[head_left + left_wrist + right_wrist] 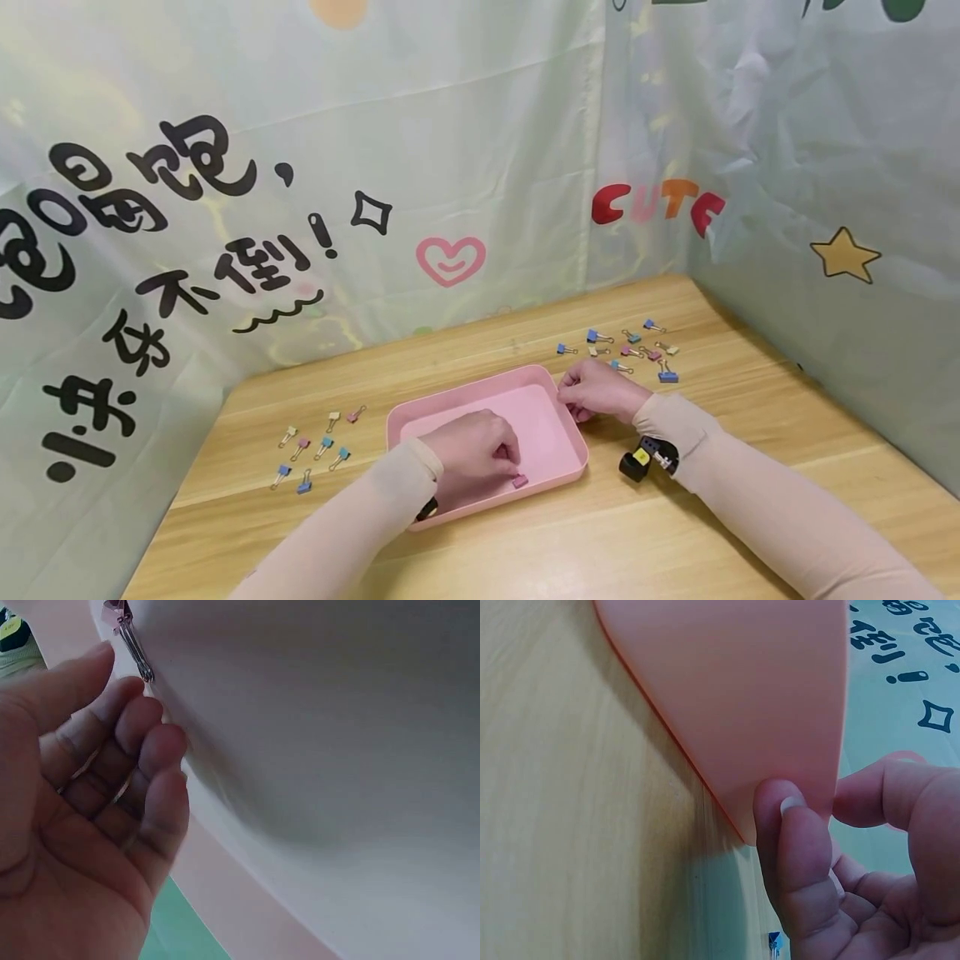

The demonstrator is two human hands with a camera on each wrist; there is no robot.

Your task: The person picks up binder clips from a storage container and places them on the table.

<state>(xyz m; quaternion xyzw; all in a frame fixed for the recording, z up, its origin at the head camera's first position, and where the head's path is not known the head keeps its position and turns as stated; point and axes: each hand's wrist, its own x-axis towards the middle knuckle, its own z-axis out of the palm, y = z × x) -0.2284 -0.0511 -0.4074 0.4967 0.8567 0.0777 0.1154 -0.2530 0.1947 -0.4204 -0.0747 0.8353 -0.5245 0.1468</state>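
Observation:
A pink binder clip (520, 481) lies inside the pink tray (431, 401), at its near side. My left hand (476, 446) is low over the tray, fingers loosely curled beside the clip. In the left wrist view, the handles of the binder clip (135, 652) point toward the fingertips, and thumb and index finger are apart with nothing between them. My right hand (600, 390) pinches the tray's right wall near its far corner. The right wrist view has the tray wall (735, 697) between thumb and fingers.
On the wooden table (600, 533), several coloured binder clips (322, 448) lie left of the tray. Another group, including a blue binder clip (667, 377), lies behind and right of my right hand. A printed curtain (487, 167) surrounds the table's back and sides.

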